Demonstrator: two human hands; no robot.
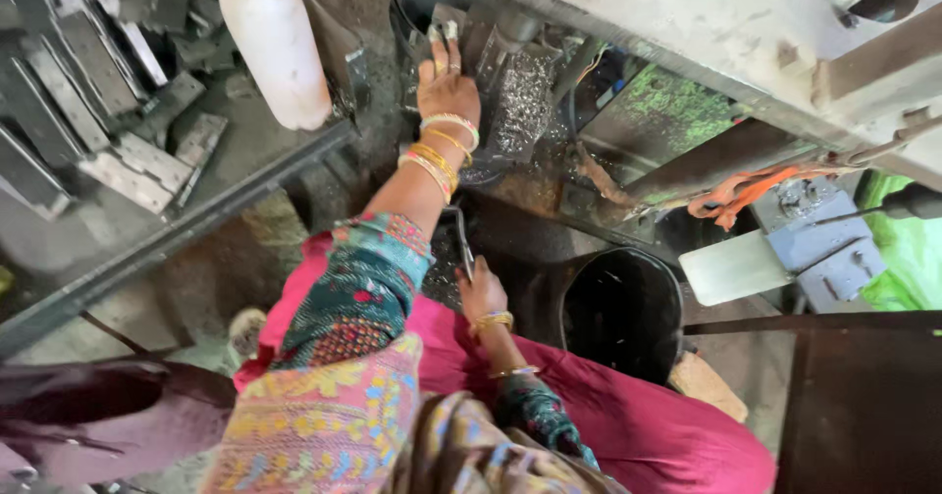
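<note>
Head view: our left hand [446, 80] reaches forward, arm extended, fingers pressed flat on a dark metal block [491, 48] at the press machine [687, 13]. Our right hand [481, 293], near the lap, fingers curled round a thin metal strip [461, 244], its long axis pointing away from us.

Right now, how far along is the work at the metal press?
Done: flat metal plates lie piled at the left, and metal shavings cover the press bed. In hand: the left hand reaches into the press where a workpiece sits; the right hand holds a thin dark tool. Left: I cannot tell how many pieces remain; the contents of the black bucket are not visible.
</note>
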